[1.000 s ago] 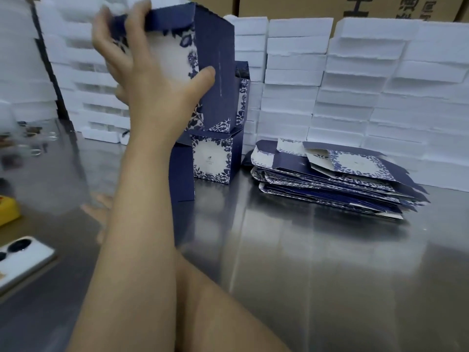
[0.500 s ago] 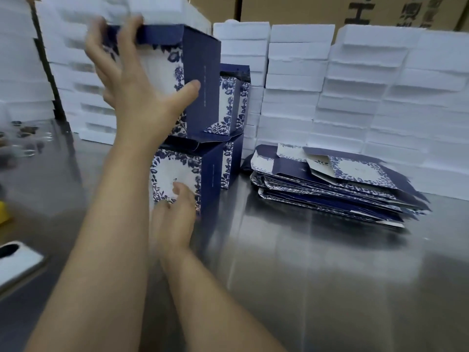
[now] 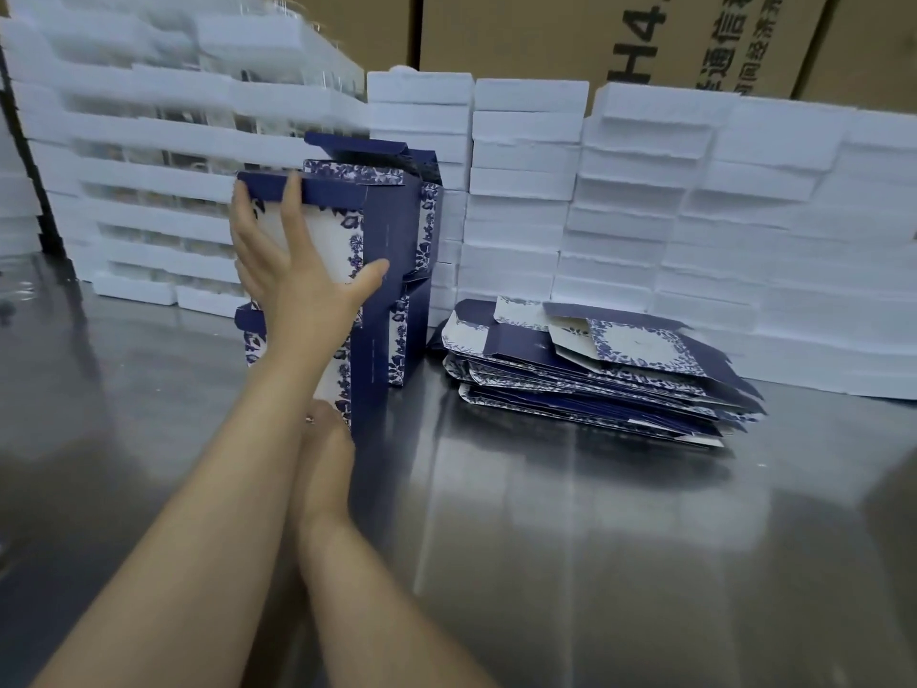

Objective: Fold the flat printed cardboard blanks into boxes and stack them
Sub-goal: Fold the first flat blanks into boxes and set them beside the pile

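Fingers [image 3: 293,211] of the left hand [image 3: 297,275] spread flat across the upper box [image 3: 382,230], seating it on the lower box [image 3: 369,360].
Right hand [image 3: 325,439] touches the lower box's base — finger pose unclear; square the edges before releasing, flat blanks [image 3: 595,369] waiting just beside on the table [image 3: 595,538].

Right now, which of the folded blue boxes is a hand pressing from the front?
The upper front box, stacked on the lower front one. The left hand lies flat on its white face; the boxes behind are untouched.
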